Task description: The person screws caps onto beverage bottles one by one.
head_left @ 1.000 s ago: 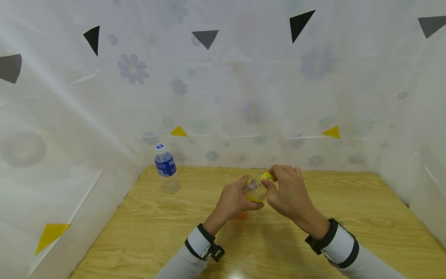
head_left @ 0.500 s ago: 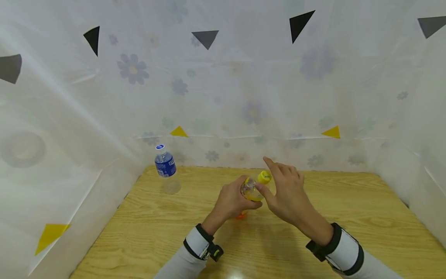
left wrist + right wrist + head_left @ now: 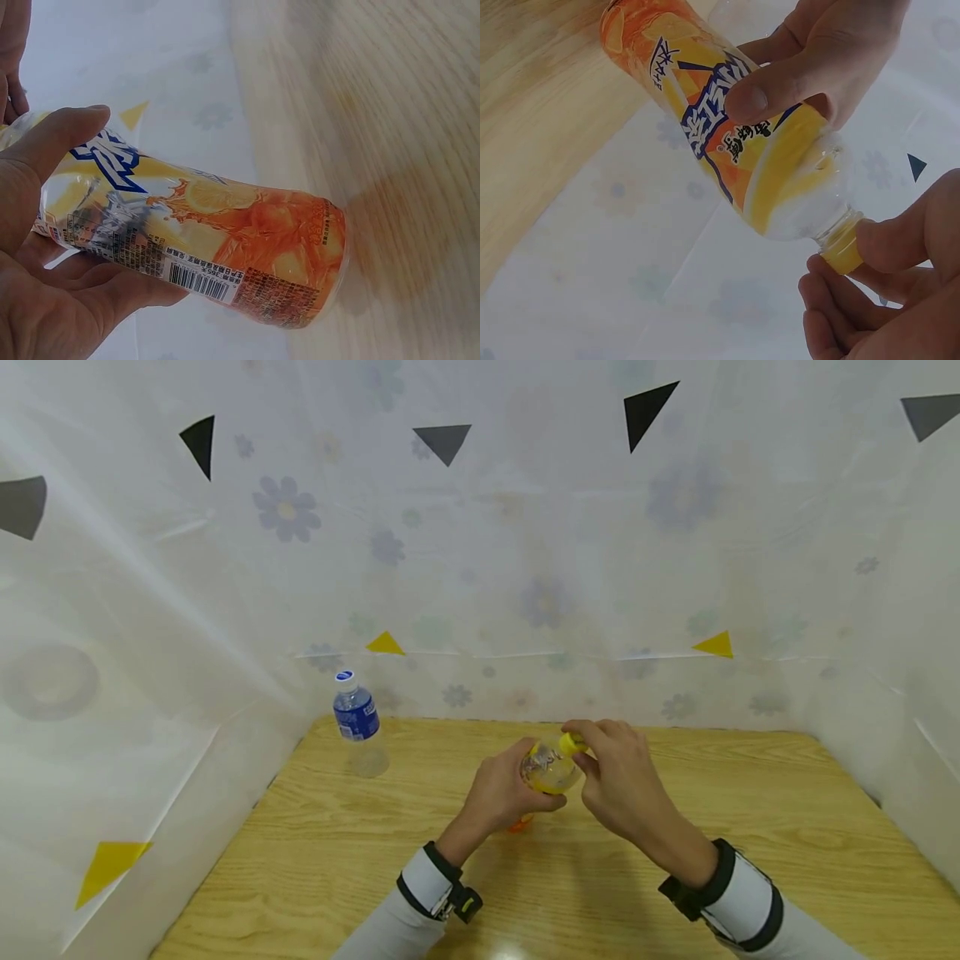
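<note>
My left hand (image 3: 501, 787) grips a plastic drink bottle (image 3: 705, 112) round its upper body, thumb across the printed label. The label is orange and yellow with lemon slices and a barcode, seen in the left wrist view. The clear shoulder and neck lean toward my right hand (image 3: 622, 777). Thumb and fingertips of that hand pinch the yellow cap (image 3: 842, 246), which sits on the bottle's neck. In the head view the left hand hides most of the bottle's body; its orange base shows just below that hand.
A second bottle (image 3: 357, 718), clear with a blue label and white cap, stands upright at the back left of the wooden table (image 3: 300, 860). Pale flowered sheeting (image 3: 480, 568) with dark and yellow triangles walls in the back and sides.
The right hand let go of the yellow cap, spread its fingers half a second ago, and now pinches the cap again. The left hand has kept its grip almost in place.
</note>
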`<state>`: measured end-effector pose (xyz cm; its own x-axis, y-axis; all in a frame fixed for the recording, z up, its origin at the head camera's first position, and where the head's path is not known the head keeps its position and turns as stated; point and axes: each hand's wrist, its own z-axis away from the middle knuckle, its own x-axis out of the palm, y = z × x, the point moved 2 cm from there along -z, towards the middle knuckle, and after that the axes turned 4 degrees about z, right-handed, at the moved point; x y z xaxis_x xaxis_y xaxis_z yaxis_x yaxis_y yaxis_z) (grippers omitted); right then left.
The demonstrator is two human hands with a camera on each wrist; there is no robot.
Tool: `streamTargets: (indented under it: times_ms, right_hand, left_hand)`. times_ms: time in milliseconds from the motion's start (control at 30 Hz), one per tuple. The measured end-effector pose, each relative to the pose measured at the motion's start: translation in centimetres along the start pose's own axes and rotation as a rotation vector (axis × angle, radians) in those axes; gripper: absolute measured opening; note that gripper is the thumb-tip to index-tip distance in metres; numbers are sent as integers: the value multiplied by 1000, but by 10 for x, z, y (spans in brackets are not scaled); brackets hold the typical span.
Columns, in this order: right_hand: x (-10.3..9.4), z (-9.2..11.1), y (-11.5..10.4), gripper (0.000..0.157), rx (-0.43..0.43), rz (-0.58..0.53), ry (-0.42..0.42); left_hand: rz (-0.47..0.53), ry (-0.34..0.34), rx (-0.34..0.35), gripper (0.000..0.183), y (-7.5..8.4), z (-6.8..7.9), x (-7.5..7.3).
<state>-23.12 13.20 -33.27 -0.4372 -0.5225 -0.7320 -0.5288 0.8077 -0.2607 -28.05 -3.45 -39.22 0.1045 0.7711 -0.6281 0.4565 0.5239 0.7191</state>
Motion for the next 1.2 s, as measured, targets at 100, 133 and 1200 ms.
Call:
streamTargets:
  times_ms: [100,133,1200]
  right_hand:
    - [0,-1,0,36,2,0,4]
    - [0,-1,0,36,4,-1,3]
    - [-1,-3,7,15,3,13,47]
  left_hand:
    - [0,-5,0,63,1,1,0]
    - [-2,-6,-1,63,1,1,0]
    - [20,-25,2,59,3,2,2]
